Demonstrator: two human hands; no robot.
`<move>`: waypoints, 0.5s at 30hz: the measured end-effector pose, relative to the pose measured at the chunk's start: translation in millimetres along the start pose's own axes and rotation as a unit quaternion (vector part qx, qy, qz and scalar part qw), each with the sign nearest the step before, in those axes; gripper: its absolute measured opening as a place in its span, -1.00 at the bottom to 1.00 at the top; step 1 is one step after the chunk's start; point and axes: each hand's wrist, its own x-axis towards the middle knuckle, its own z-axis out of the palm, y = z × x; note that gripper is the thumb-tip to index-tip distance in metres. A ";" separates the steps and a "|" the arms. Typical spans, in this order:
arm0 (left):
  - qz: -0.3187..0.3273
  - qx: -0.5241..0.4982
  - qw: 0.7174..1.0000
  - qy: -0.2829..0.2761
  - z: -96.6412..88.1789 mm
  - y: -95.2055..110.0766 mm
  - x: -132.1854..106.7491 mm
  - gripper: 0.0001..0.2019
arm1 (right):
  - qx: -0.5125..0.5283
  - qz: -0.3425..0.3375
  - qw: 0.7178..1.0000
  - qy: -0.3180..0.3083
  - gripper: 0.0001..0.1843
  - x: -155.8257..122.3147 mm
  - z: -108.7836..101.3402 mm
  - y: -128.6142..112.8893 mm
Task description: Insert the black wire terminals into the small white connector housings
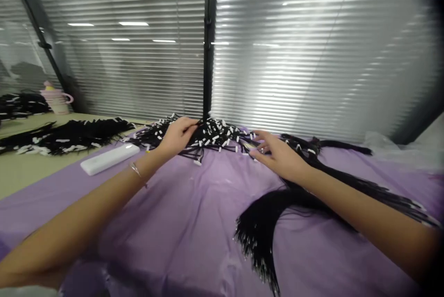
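Note:
A pile of thin black cables with small white connectors (pixel 217 133) lies at the far side of the purple cloth (pixel 194 223). My left hand (pixel 178 136) reaches into the left of this pile, its fingers closed in a pinch on a black cable. At the pile's right end, my right hand (pixel 277 152) has thumb and fingers apart beside some white connectors. A ring shows on one of its fingers. Below my right forearm, a thick bundle of black cables (pixel 263 218) with bare silvery tips fans out toward me.
A white oblong device (pixel 110 159) lies on the left of the cloth. More black cables (pixel 76 134) rest on the yellowish table (pixel 17 172), with a pink cup (pixel 57 100) behind. Clear plastic (pixel 391 149) is at the right. Glass with blinds (pixel 270 70) closes off the back.

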 end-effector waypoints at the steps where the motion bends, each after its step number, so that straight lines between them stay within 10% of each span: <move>1: 0.036 -0.020 0.999 0.019 -0.4 21.7 4.2 -0.65 | 0.159 0.024 0.985 -0.065 -0.25 4.3 1.9 -8.4; 4: 0.251 -0.162 0.953 0.046 4.5 83.9 8.4 -0.73 | 0.422 0.054 0.898 -0.110 -0.22 9.1 1.7 -31.8; 7: 0.289 -0.266 0.920 0.013 8.2 117.0 2.3 -0.76 | 0.482 0.086 0.871 -0.048 -0.51 -3.3 -12.1 -40.9; 12: 0.104 -0.344 0.901 -0.243 10.6 105.7 -22.0 -0.77 | 0.536 0.237 0.807 0.068 -0.79 -33.4 -61.3 -12.5; 15: -0.048 -0.463 0.843 -0.271 16.9 98.4 -40.6 -0.88 | 0.555 0.313 0.765 0.098 -0.76 -38.4 -69.9 19.4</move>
